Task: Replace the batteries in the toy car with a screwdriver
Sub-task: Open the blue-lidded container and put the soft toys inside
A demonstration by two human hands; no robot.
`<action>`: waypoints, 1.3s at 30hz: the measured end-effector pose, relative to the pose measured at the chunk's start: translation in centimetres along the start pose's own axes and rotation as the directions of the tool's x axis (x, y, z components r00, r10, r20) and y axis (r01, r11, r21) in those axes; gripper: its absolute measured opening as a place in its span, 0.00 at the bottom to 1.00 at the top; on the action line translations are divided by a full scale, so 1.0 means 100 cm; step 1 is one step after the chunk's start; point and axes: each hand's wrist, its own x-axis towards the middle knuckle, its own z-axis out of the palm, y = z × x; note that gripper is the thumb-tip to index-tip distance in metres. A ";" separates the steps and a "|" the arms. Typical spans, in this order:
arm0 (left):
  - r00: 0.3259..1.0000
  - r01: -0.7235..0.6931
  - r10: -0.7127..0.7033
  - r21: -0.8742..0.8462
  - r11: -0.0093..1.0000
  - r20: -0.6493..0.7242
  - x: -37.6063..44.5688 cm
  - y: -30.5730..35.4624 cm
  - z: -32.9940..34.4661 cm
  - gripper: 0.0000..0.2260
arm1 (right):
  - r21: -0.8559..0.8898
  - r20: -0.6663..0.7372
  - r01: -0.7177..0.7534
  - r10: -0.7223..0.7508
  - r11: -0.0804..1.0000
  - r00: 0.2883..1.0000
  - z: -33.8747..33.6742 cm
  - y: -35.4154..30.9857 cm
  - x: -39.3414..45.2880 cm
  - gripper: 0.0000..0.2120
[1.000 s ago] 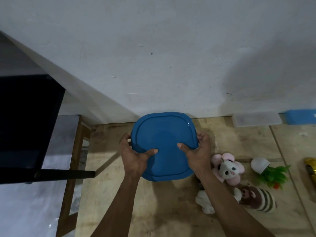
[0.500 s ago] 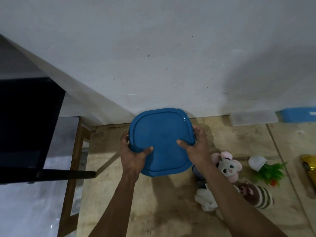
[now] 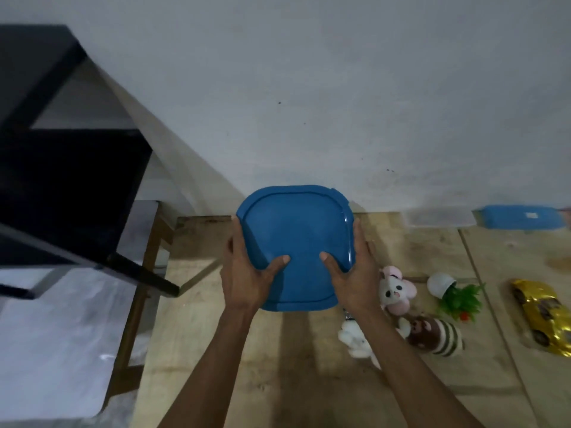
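Observation:
A square blue container lid (image 3: 295,236) with rounded corners faces me above the wooden table (image 3: 278,366), near the wall. My left hand (image 3: 247,273) grips its left edge, thumb pressed on the top. My right hand (image 3: 352,273) grips its right edge in the same way. Whatever lies under the lid is hidden. A gold toy car (image 3: 539,313) lies on the table at the far right, apart from both hands. No screwdriver or batteries show.
Plush toys lie right of my right forearm: a pink-and-white one (image 3: 395,291), a brown striped one (image 3: 432,333), a white one (image 3: 353,338). A small green plant in a white pot (image 3: 454,291) is tipped over. A clear box (image 3: 438,217) and blue lid (image 3: 519,216) sit by the wall. Dark furniture (image 3: 61,196) stands left.
My view has shifted right, bringing the gold car fully into sight. Both hands have kept their grip on the blue lid and slid slightly further along its sides.

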 end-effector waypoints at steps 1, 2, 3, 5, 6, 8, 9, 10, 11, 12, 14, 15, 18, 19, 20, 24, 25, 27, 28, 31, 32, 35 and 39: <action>1.000 0.008 -0.009 0.030 1.000 0.013 -0.013 0.002 -0.004 0.55 | -0.013 0.004 0.008 -0.008 1.000 1.000 -0.005 -0.001 -0.010 0.41; 1.000 0.019 -0.020 0.060 0.998 0.019 -0.026 0.002 -0.007 0.55 | -0.034 0.007 0.015 -0.014 0.999 1.000 -0.009 -0.001 -0.021 0.40; 0.999 0.028 -0.030 0.088 0.996 0.021 -0.040 0.001 -0.010 0.56 | -0.054 0.011 0.018 -0.017 0.998 1.000 -0.014 -0.001 -0.033 0.40; 0.998 0.054 -0.056 0.120 0.991 0.016 -0.072 -0.003 -0.011 0.57 | -0.074 0.029 0.028 -0.025 0.997 0.999 -0.023 0.005 -0.059 0.40; 0.997 0.067 -0.069 0.132 0.989 0.014 -0.089 -0.007 -0.011 0.57 | -0.073 0.043 0.028 -0.024 0.997 0.999 -0.027 0.010 -0.073 0.40; 0.995 0.091 -0.095 0.168 0.982 0.017 -0.125 -0.017 -0.010 0.58 | -0.068 0.065 0.028 -0.023 0.997 0.998 -0.033 0.023 -0.103 0.41; 0.994 0.104 -0.110 0.193 0.976 0.022 -0.143 -0.023 -0.010 0.57 | -0.076 0.085 0.025 -0.018 0.997 0.996 -0.034 0.030 -0.118 0.41; 0.991 0.120 -0.130 0.223 0.967 0.027 -0.160 -0.030 -0.010 0.57 | -0.090 0.111 0.011 -0.001 0.996 0.994 -0.035 0.036 -0.134 0.41; 0.988 0.138 -0.151 0.255 0.957 0.031 -0.177 -0.039 -0.011 0.57 | -0.107 0.130 -0.006 0.020 0.994 0.991 -0.034 0.041 -0.150 0.41; 0.984 0.159 -0.176 0.281 0.946 0.035 -0.193 -0.047 -0.012 0.57 | -0.119 0.142 -0.019 0.036 0.993 0.989 -0.033 0.046 -0.166 0.41; 0.975 0.193 -0.218 0.313 0.930 0.046 -0.220 -0.063 -0.014 0.57 | -0.141 0.170 -0.043 0.067 0.989 0.983 -0.030 0.053 -0.197 0.41; 0.972 0.199 -0.228 0.325 0.924 0.054 -0.229 -0.069 -0.015 0.57 | -0.147 0.192 -0.054 0.082 0.988 0.978 -0.028 0.055 -0.209 0.41; 0.965 0.210 -0.252 0.355 0.911 0.076 -0.238 -0.083 -0.016 0.55 | -0.178 0.246 -0.095 0.138 0.979 0.959 -0.019 0.060 -0.228 0.43; 0.961 0.214 -0.262 0.367 0.905 0.086 -0.236 -0.088 -0.016 0.55 | -0.202 0.253 -0.110 0.160 0.973 0.954 -0.015 0.061 -0.229 0.44; 0.958 0.215 -0.269 0.381 0.899 0.095 -0.233 -0.091 -0.017 0.55 | -0.226 0.257 -0.131 0.188 0.965 0.948 -0.011 0.062 -0.229 0.44; 0.952 0.177 -0.271 0.467 0.866 0.141 -0.210 -0.107 -0.015 0.54 | -0.279 0.248 -0.220 0.291 0.935 0.924 0.009 0.066 -0.218 0.45; 0.949 0.166 -0.275 0.495 0.853 0.154 -0.203 -0.111 -0.014 0.54 | -0.293 0.240 -0.230 0.304 0.928 0.922 0.015 0.067 -0.214 0.45; 0.941 0.156 -0.291 0.539 0.827 0.173 -0.188 -0.121 -0.010 0.54 | -0.334 0.224 -0.229 0.313 0.914 0.923 0.027 0.070 -0.203 0.45; 0.936 0.157 -0.302 0.555 0.817 0.180 -0.182 -0.125 -0.008 0.53 | -0.359 0.222 -0.224 0.316 0.906 0.923 0.033 0.072 -0.199 0.45; 0.925 0.155 -0.326 0.587 0.795 0.197 -0.170 -0.137 -0.005 0.52 | -0.436 0.208 -0.229 0.345 0.870 0.915 0.047 0.074 -0.194 0.45; 0.924 0.146 -0.325 0.599 0.787 0.201 -0.167 -0.140 -0.005 0.52 | -0.468 0.197 -0.221 0.345 0.856 0.918 0.051 0.075 -0.193 0.45; 0.926 0.125 -0.315 0.622 0.773 0.206 -0.159 -0.146 -0.003 0.52 | -0.563 0.157 -0.166 0.303 0.810 0.940 0.058 0.080 -0.190 0.46; 0.926 0.092 -0.309 0.663 0.743 0.217 -0.156 -0.151 -0.001 0.49 | -0.642 0.153 -0.093 0.246 0.761 0.957 0.064 0.087 -0.191 0.45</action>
